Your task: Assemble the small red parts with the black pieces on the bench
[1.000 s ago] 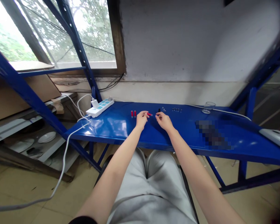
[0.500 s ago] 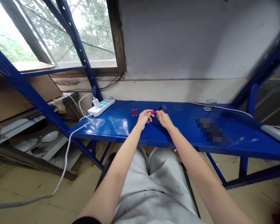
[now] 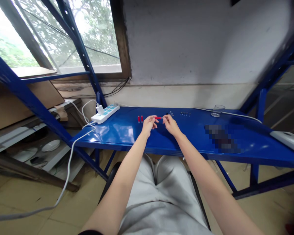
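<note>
In front of me, above the blue table [image 3: 117, 130], a slim red tube [image 3: 157, 117] spans the space between my two hands. My left hand [image 3: 149, 124] is closed round its left end, the other fingers curled below. At the tube's right end a thin pale or silvery part shows, and the fingertips of my right hand [image 3: 170, 124] pinch there. Two similar red tubes [image 3: 140, 119] with silvery lower ends are side by side just left of my left hand. Beyond my right hand are small clear and dark pieces [image 3: 171, 113], too small to name.
A row of several tiny metallic pieces [image 3: 185, 114] lies farther right, then a clear glass [image 3: 217, 111]. A blurred-out dark object [image 3: 221, 138] is at front right, a white device [image 3: 287, 142] at the right edge. A white power strip [image 3: 105, 113] with cables occupies the left end.
My right hand has drawn slightly away from my left, and a pale or silvery part now shows at the red tube's right end. The view has shifted a little.
</note>
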### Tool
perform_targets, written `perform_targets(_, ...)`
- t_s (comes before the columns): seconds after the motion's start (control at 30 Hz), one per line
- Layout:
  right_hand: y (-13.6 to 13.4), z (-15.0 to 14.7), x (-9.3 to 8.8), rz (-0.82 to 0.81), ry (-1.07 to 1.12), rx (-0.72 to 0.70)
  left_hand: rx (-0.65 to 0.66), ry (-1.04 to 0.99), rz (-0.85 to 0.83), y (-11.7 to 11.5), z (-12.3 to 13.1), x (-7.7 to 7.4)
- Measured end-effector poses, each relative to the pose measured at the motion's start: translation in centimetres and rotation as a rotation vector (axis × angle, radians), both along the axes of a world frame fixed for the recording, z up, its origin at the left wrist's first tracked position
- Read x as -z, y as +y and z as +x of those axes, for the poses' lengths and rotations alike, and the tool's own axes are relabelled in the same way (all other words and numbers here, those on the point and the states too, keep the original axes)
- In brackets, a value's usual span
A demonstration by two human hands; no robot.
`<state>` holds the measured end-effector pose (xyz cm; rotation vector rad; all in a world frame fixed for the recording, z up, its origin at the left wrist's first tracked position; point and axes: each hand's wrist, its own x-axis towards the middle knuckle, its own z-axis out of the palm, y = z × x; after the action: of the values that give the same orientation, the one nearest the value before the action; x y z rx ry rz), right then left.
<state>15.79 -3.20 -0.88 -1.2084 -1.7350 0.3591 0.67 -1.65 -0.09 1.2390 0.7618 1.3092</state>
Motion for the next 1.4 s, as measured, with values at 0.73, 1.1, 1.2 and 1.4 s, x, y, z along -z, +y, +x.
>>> perform_targets(0.73,0.8,-0.4,0.5,0.088,0.058,-0.022,-0.06,0.155,0.051,0.1,0.2,0.3)
perform_targets(1.1,0.4,-0.6,0.7,-0.128,0.061,-0.223,-0.012,0.26,0.144,-0.2,0.2,0.6)
perform_targets(1.2,0.2,-0.6,0.7,-0.155,0.033,-0.193,0.017,0.285,0.141,-0.1,0.3,0.8)
perform_targets(1.4,0.8,0.4,0.9,-0.104,-0.09,0.043,-0.113,0.336,0.171,-0.1,0.3,0.9)
